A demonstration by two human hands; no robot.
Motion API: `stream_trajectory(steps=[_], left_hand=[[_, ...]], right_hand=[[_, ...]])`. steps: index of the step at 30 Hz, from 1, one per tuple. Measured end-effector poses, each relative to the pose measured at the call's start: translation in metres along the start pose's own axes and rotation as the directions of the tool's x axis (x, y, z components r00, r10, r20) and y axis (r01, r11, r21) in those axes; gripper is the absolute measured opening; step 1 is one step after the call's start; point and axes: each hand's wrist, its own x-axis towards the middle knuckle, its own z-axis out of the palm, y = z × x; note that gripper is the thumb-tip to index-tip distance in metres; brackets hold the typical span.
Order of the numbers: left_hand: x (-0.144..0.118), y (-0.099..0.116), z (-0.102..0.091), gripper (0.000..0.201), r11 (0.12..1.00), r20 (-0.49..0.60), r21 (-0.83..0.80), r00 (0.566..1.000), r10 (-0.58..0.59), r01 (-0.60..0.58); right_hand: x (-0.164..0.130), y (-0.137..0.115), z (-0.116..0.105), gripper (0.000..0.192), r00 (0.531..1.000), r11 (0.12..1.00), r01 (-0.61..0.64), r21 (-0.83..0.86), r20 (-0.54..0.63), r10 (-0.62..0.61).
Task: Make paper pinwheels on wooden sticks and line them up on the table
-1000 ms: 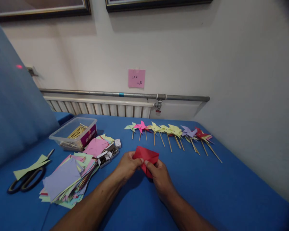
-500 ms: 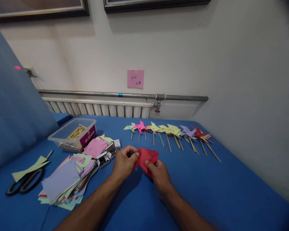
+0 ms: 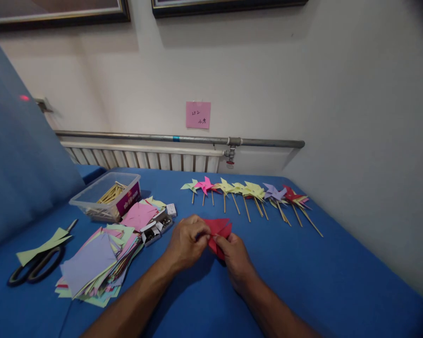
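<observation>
A red paper piece (image 3: 219,228), partly folded, is held just above the blue table (image 3: 320,277) near its middle. My left hand (image 3: 187,240) pinches its left flap and covers part of it. My right hand (image 3: 232,253) grips its lower right corner from below. Behind them lies a row of finished paper pinwheels (image 3: 250,191) on wooden sticks, in green, pink, yellow, purple and red.
A loose pile of coloured paper squares (image 3: 95,260) lies at the left, with small boxes of pins (image 3: 158,226) beside it. A clear plastic tub of sticks (image 3: 107,195) stands behind. Black scissors (image 3: 31,268) lie on a green scrap at far left. A radiator (image 3: 144,158) runs along the wall.
My left hand has folded a flap of the red paper inward to the right, so the visible red area has shrunk. My right hand has kept its grip.
</observation>
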Motion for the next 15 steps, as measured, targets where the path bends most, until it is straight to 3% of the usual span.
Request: stream_trajectory(steps=[15], left_hand=[[-0.0013, -0.0022, -0.0042, 0.02, 0.991, 0.09, 0.121, 0.995, 0.038, -0.049]], right_hand=[[-0.0013, -0.0043, 0.0036, 0.028, 0.998, 1.0, 0.008, 0.03, 0.063, -0.01]])
